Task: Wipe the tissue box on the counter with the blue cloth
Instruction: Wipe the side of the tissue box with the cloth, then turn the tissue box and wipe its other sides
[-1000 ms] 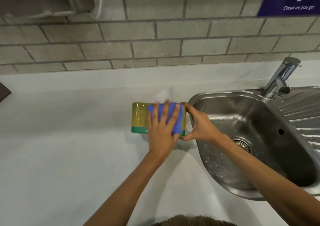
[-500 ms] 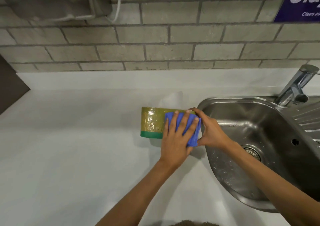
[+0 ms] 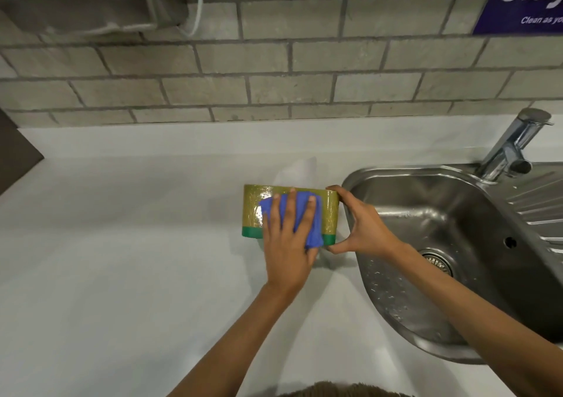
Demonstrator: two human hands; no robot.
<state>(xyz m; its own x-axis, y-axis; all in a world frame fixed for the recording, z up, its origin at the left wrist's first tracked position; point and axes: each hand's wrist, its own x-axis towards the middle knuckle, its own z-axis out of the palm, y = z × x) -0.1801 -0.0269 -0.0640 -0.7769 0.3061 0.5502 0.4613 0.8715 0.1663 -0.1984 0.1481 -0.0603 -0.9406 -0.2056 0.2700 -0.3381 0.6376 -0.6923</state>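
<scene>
A gold tissue box (image 3: pixel 252 211) with a green lower band stands on the white counter (image 3: pixel 122 259), just left of the sink. A white tissue (image 3: pixel 297 171) pokes up behind its top. My left hand (image 3: pixel 286 244) lies flat on the near face of the box and presses the blue cloth (image 3: pixel 313 226) against it; the fingers cover most of the cloth. My right hand (image 3: pixel 362 229) clamps the right end of the box between thumb and fingers.
A steel sink (image 3: pixel 451 244) with a drain and a drainboard lies directly right of the box, with a chrome tap (image 3: pixel 511 147) at its back. Behind runs a grey brick wall with a blue sign (image 3: pixel 524 1) and a dispenser (image 3: pixel 85 1).
My left hand has slid the blue cloth leftward from the right end of the box's face toward its middle. My right hand keeps its hold on the right end.
</scene>
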